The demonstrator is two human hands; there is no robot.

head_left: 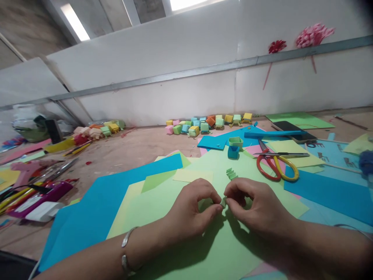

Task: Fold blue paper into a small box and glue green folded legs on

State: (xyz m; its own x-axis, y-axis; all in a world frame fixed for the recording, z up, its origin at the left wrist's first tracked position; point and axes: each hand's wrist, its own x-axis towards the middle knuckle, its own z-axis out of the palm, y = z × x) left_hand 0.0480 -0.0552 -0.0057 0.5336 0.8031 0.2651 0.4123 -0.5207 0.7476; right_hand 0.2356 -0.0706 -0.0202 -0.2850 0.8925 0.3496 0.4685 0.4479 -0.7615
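Between my two hands is a small piece of green folded paper [223, 202], pinched from both sides. My left hand [198, 206] closes thumb and forefinger on its left end. The fingertips of my right hand [256, 204] grip its right end. Just beyond them lies a zigzag-folded green paper strip [231, 174] on a large light green sheet [163, 210]. Farther back stand a small open green paper box [235, 142] and a blue paper box [233, 152]. The fingers partly cover the piece I hold.
Red-and-yellow-handled scissors [276, 167] lie right, near a dark phone [294, 131] and blue paper [329, 190]. Several small coloured paper cubes [204, 126] line the wall. At left are a pink glue gun [27, 171], a white charger [43, 211] and a purple case [55, 193].
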